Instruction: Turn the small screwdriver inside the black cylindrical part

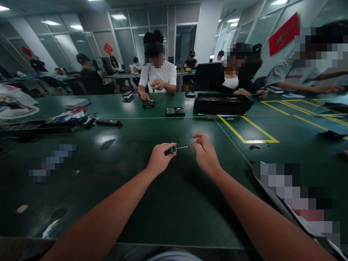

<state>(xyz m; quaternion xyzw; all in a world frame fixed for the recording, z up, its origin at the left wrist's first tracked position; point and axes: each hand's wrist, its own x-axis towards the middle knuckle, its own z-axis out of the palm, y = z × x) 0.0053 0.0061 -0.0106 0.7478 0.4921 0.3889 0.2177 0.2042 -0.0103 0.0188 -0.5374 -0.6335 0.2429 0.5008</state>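
Observation:
In the middle of the head view, my left hand (159, 156) is closed around a short black cylinder (173, 149) that looks like a small flashlight. Its round, pale-rimmed end faces me. Just to the right, my right hand (204, 154) pinches a thin screwdriver (183, 147) by its red end. The metal shaft points left, and its tip reaches the cylinder's round end; whether it touches or goes in, I cannot tell. Both hands are above the green table (168, 203), and my fingers partly cover the cylinder.
A long black tray (223, 104) and a circuit-board device (175, 111) lie farther back. At left are a black and red pen-like tool (108, 122) and red-handled scissors (79, 110). A co-worker in a white shirt (157, 76) sits opposite; others sit at right. Yellow tape (246, 141) marks the table.

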